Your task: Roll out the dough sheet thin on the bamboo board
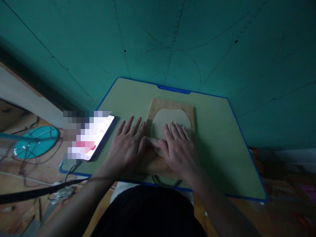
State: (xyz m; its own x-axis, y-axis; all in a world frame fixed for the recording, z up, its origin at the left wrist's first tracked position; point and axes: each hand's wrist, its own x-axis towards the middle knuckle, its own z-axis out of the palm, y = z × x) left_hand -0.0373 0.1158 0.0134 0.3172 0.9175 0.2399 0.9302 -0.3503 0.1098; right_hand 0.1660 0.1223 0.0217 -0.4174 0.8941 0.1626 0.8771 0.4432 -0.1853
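Observation:
A pale, flattened round of dough (pixel 170 117) lies on a wooden board (pixel 151 161) in the middle of the small table. Across the dough's near part runs a rolling pin (pixel 154 142), of which a short stretch shows between my hands. My left hand (pixel 127 143) rests flat over the pin's left end with its fingers stretched forward. Over the right side, my right hand (pixel 179 146) is also flat, fingers extended above the dough. Both palms cover the ends of the pin, so its full length is hidden.
A light-topped folding table (pixel 217 131) with a blue rim stands against a green wall (pixel 209 39). On its left lies a lit phone (pixel 98 138), partly pixelated, with a cable (pixel 70 171). A turquoise round base (pixel 46 140) and tangled wires are on the floor at left.

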